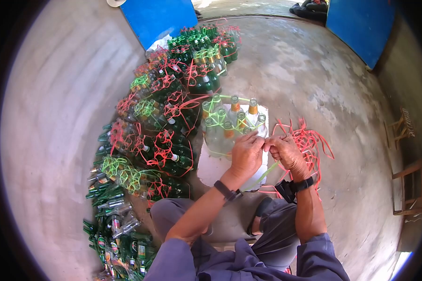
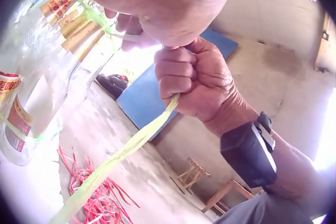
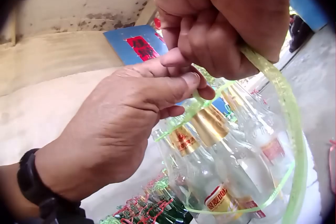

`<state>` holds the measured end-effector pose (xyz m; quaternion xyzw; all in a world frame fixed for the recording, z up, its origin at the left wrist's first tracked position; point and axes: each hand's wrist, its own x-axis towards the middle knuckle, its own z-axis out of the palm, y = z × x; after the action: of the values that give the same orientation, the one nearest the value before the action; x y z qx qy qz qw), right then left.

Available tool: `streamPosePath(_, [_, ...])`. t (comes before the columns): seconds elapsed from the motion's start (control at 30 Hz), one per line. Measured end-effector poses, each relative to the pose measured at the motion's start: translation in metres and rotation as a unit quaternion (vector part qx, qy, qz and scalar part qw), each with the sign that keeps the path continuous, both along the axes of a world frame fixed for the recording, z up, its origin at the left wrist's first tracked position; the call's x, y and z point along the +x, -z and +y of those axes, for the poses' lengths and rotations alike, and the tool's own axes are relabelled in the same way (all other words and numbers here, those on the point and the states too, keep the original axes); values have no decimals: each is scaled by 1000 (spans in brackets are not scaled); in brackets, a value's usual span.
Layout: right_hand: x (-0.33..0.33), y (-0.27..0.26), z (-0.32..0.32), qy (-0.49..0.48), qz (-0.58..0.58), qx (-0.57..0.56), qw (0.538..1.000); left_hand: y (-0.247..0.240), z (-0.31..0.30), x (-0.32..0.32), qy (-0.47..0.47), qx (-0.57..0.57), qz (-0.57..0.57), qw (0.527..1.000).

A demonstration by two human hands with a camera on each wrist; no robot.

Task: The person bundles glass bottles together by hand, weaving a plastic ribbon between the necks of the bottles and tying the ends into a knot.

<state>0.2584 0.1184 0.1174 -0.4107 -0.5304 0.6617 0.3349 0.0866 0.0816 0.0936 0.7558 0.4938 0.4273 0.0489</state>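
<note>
Several clear glass bottles [image 1: 228, 136] with gold neck labels stand grouped on a white board [image 1: 211, 164]. Light green plastic strap [image 1: 215, 122] is looped about their necks, and a lower band circles their bodies. At the near side of the group, my left hand [image 1: 247, 153] pinches strap between thumb and fingers beside a bottle neck. My right hand [image 1: 286, 151] meets it there, fingers curled round the strap. A loose length of green strap [image 2: 121, 148] hangs down from the right fist. The right fingertips are partly hidden behind the hand in the right wrist view.
Strapped bundles of green bottles [image 1: 173, 154] line the left side, with loose bottles [image 1: 122, 234] lying nearer me. A heap of red strap [image 1: 307, 145] lies on the floor to the right. Wooden stools [image 1: 410, 187] stand by the right wall; blue doors [image 1: 361, 28] flank the doorway.
</note>
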Motion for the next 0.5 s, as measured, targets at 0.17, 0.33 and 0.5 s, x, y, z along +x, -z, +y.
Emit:
streamPosePath(0.17, [7, 41, 20, 22, 89, -165, 982, 8, -9, 4, -19, 7, -69, 997])
streamPosePath(0.33, [-14, 22, 9, 39, -74, -6, 996, 11, -18, 8, 14, 8, -86, 996])
streamPosePath(0.5, [-31, 34, 15, -12, 20, -47, 999, 13, -37, 14, 18, -14, -109, 994])
